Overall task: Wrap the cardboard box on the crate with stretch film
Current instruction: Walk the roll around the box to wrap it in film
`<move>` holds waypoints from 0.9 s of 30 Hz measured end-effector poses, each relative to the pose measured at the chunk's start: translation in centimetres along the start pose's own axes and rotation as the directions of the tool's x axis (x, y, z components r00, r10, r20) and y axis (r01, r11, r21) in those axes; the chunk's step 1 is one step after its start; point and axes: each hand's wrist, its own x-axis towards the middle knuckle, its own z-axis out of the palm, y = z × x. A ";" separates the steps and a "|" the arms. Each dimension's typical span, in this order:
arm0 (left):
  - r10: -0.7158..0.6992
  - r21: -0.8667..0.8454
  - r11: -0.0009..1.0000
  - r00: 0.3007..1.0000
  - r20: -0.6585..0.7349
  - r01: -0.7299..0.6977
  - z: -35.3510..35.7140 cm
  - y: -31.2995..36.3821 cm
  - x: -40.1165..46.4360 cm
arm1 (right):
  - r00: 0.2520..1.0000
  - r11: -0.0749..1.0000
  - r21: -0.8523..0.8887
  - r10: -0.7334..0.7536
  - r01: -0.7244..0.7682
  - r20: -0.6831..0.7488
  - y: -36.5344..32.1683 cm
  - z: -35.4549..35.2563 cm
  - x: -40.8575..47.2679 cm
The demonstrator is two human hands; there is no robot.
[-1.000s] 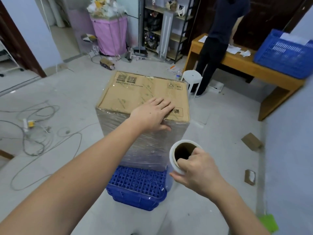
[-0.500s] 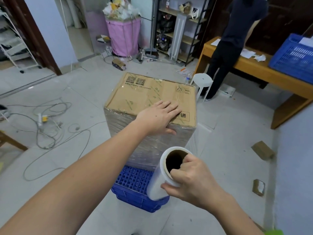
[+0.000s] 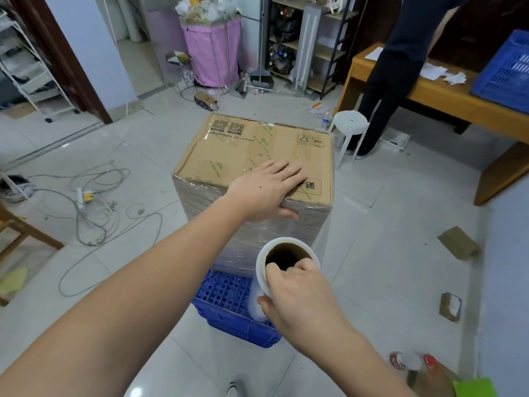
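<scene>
A: Where is the cardboard box (image 3: 257, 156)?

B: Mid-floor, standing on a blue crate (image 3: 229, 305). Clear stretch film (image 3: 249, 233) already covers its sides; only the crate's near corner shows below.

A: And the hands?

B: The left hand (image 3: 266, 190) lies flat on the box's top near edge, fingers straight, thumb down over the front face. The right hand (image 3: 300, 296) grips a roll of stretch film (image 3: 274, 270) just in front of the box, fingertips hooked into its open cardboard core. The roll's lower end is hidden behind that hand.

A: Anything else?

B: A person (image 3: 400, 67) stands at a wooden table (image 3: 446, 104), cut off above the waist. Tangled cables (image 3: 94, 202) lie left.
</scene>
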 end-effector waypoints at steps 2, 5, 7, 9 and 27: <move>0.003 -0.008 1.000 1.000 -0.001 -0.003 0.1 0.0 -0.1 | 0.998 0.999 0.015 0.036 -0.037 0.042 -0.9 0.1 -0.4; 0.010 -0.032 0.999 1.000 -0.029 -0.011 0.3 -0.3 0.0 | 0.989 0.997 0.046 0.060 -0.067 0.136 -1.9 -0.4 -0.2; 0.014 -0.071 0.997 0.998 -0.053 -0.017 0.4 -0.6 0.0 | 0.974 0.985 0.084 0.136 -0.153 0.180 -2.8 -1.1 0.3; 0.018 -0.100 0.995 0.996 -0.086 -0.027 0.4 -0.6 -0.1 | 0.945 0.950 0.125 0.259 -0.287 0.202 -3.9 -1.9 1.2; 0.414 -0.226 0.890 0.909 0.040 -0.396 0.4 -13.8 -4.1 | 0.477 0.475 -0.048 0.878 -0.879 -0.046 -11.0 -0.3 7.8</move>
